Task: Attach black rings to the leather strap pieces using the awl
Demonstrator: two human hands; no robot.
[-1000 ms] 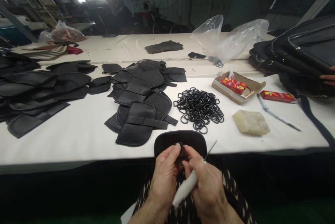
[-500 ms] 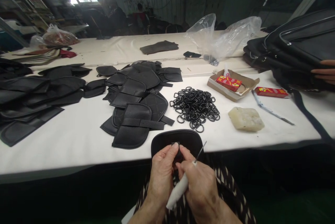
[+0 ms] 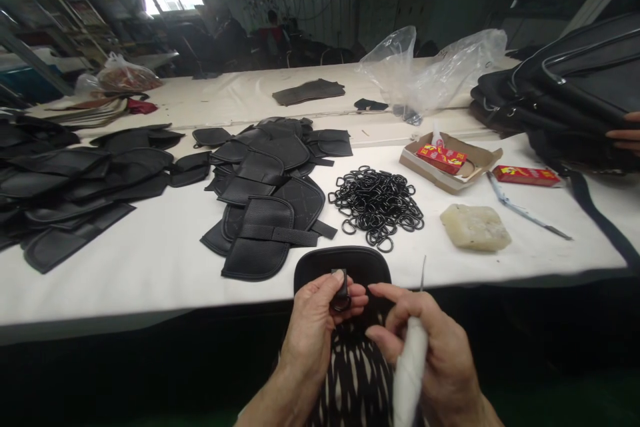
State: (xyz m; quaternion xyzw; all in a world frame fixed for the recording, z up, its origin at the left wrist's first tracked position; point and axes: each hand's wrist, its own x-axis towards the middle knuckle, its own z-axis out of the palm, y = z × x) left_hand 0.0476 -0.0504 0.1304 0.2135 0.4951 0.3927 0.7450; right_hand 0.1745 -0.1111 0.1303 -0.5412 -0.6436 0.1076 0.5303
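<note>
My left hand [image 3: 313, 320] pinches a short black strap [image 3: 343, 287] between thumb and fingers. A black D-ring [image 3: 341, 308] hangs at the strap's near end. Behind the fingers, a rounded black leather piece [image 3: 313, 262] rests against the table edge, partly covered by the hand. My right hand [image 3: 440, 334] is wrapped round an awl [image 3: 411, 367] with a white covered handle, its thin metal tip pointing up. The right thumb and forefinger are spread apart, a little to the right of the strap. A heap of black D-rings [image 3: 375, 200] lies just beyond.
Stitched black leather pieces [image 3: 265, 234] are piled left of the rings, with more [image 3: 80, 180] farther left. To the right are a wax-like block [image 3: 475, 227], a cardboard box [image 3: 440, 177], a blue-grey tool [image 3: 530, 210] and black bags [image 3: 575, 94] touched by another person's hand [image 3: 625, 137].
My right hand has moved away from the strap to the right, carrying the awl, which now stands more upright. My left hand keeps its pinch, and the D-ring has come into sight.
</note>
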